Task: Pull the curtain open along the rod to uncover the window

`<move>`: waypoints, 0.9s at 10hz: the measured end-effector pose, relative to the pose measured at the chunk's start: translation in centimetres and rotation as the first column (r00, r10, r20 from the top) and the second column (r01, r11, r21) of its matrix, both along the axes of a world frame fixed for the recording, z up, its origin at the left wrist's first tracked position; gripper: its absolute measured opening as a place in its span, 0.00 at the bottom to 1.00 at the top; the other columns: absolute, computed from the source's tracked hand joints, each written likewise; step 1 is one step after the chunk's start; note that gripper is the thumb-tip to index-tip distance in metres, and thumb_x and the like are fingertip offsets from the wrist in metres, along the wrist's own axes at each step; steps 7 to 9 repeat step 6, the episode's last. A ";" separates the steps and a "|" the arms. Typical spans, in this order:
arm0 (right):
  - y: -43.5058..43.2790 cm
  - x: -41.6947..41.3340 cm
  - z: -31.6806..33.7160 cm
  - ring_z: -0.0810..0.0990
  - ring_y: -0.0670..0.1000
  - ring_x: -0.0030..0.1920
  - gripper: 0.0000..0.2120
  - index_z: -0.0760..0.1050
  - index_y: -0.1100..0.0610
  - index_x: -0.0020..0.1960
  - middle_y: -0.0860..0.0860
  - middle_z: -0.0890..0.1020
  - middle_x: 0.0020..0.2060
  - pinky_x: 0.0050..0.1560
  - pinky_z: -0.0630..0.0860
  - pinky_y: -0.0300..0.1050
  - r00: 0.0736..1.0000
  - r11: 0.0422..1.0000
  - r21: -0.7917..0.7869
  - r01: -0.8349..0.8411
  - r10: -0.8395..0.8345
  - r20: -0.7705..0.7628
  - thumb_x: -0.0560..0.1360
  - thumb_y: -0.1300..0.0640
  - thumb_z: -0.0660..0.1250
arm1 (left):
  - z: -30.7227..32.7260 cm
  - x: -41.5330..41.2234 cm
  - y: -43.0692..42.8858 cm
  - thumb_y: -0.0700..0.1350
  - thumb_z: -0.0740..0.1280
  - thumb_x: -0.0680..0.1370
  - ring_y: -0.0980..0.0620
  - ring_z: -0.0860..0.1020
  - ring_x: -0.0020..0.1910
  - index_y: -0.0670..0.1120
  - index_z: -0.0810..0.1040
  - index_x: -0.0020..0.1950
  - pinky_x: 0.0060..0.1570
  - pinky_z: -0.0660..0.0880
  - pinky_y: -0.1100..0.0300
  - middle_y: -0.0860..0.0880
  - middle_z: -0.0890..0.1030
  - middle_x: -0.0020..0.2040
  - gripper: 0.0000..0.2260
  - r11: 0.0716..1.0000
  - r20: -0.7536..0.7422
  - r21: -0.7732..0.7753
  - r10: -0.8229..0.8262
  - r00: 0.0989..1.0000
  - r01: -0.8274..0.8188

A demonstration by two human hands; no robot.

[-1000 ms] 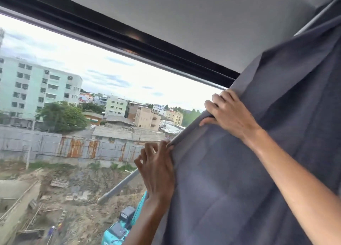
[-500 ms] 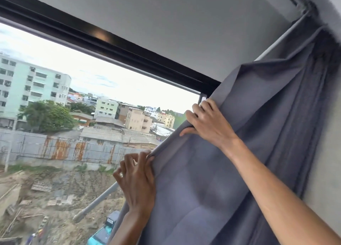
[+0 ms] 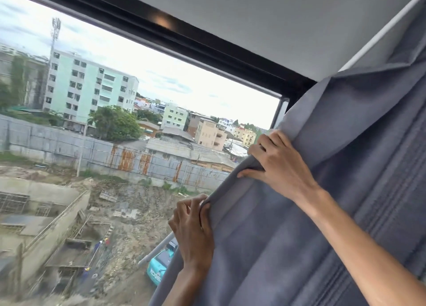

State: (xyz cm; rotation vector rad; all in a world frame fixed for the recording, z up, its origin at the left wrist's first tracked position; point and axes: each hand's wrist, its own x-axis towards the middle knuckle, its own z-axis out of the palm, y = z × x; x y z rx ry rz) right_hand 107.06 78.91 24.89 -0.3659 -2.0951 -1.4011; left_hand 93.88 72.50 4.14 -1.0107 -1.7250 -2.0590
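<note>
A grey curtain (image 3: pixel 334 190) hangs bunched at the right side of the view, under a white rod (image 3: pixel 378 36) that runs up to the top right corner. My right hand (image 3: pixel 276 163) grips the curtain's leading edge high up, fingers curled round the hem. Lower down, my left hand (image 3: pixel 193 229) pinches the same edge between thumb and fingers. The window (image 3: pixel 138 121) is uncovered across most of its width, showing buildings and a building site outside. Its right corner frame (image 3: pixel 280 112) stands just left of the curtain edge.
A black window frame (image 3: pixel 175 33) runs across the top under a pale wall (image 3: pixel 265 17). Outside are a pale green block, a rusty metal fence and a turquoise excavator below.
Both hands have carried the curtain edge further right. More glass shows, and the window's right corner has come into sight. The folds at the right are more tightly gathered.
</note>
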 end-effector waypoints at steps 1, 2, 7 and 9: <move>-0.7 -0.8 -1.7 0.76 0.55 0.51 0.32 0.80 0.56 0.47 0.53 0.79 0.45 0.65 0.69 0.49 1.000 0.998 -0.065 -0.014 0.015 0.020 0.77 0.28 0.56 | -1.7 -0.2 -0.8 0.51 0.53 0.82 0.51 0.70 0.48 0.57 0.72 0.55 0.49 0.57 0.61 0.54 0.70 0.48 0.08 0.997 -0.018 -0.081 0.019 1.000 -0.020; -1.2 -1.2 -4.3 0.78 0.55 0.51 0.29 0.81 0.56 0.44 0.52 0.81 0.43 0.65 0.70 0.49 0.999 0.988 -0.151 -0.032 0.035 0.019 0.78 0.32 0.59 | -3.6 -0.5 -1.9 0.49 0.52 0.82 0.48 0.72 0.48 0.54 0.72 0.54 0.48 0.59 0.60 0.52 0.72 0.49 0.10 0.978 -0.086 -0.197 0.048 0.995 -0.064; -7.0 -4.9 -10.9 0.79 0.56 0.63 0.22 0.78 0.54 0.67 0.52 0.83 0.59 0.76 0.63 0.50 0.966 0.868 -0.495 -0.042 -0.092 -0.243 0.81 0.42 0.62 | -3.8 -9.5 -8.4 0.54 0.51 0.82 0.51 0.75 0.58 0.53 0.69 0.68 0.58 0.70 0.50 0.49 0.76 0.63 0.17 0.971 -0.248 -0.235 -0.023 0.969 -0.037; -7.0 -4.9 -10.9 0.79 0.56 0.63 0.22 0.78 0.54 0.67 0.52 0.83 0.59 0.76 0.63 0.50 0.966 0.868 -0.495 -0.042 -0.092 -0.243 0.81 0.42 0.62 | -3.8 -9.5 -8.4 0.54 0.51 0.82 0.51 0.75 0.58 0.53 0.69 0.68 0.58 0.70 0.50 0.49 0.76 0.63 0.17 0.971 -0.248 -0.235 -0.023 0.969 -0.037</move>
